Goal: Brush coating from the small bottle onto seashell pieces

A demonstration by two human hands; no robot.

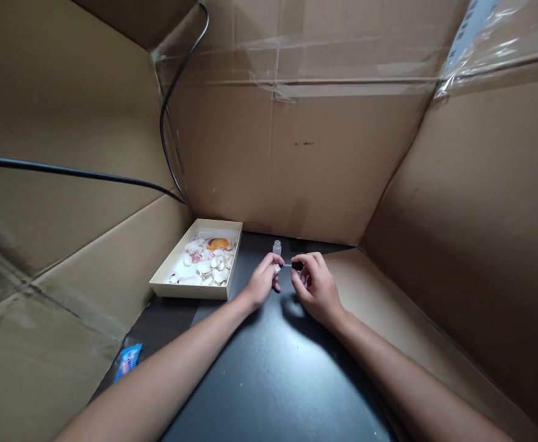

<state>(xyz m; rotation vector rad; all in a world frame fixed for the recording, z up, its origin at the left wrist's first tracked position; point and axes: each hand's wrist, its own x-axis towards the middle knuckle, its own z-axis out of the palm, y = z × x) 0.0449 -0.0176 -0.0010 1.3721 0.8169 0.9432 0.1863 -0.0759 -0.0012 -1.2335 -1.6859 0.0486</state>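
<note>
My left hand is closed, pinching a small whitish piece that could be a shell; its exact kind is too small to tell. Between the fingertips of my right hand is a black brush cap. Its thin pale stem points left and reaches the whitish piece, or very near it. Just beyond my left fingers stands a small clear bottle with a bare neck, upright on the dark table.
A cream box lid holding white shells and one orange shell sits at the left. A blue packet lies near my left forearm. Cardboard walls surround the dark table. A black cable hangs at the left.
</note>
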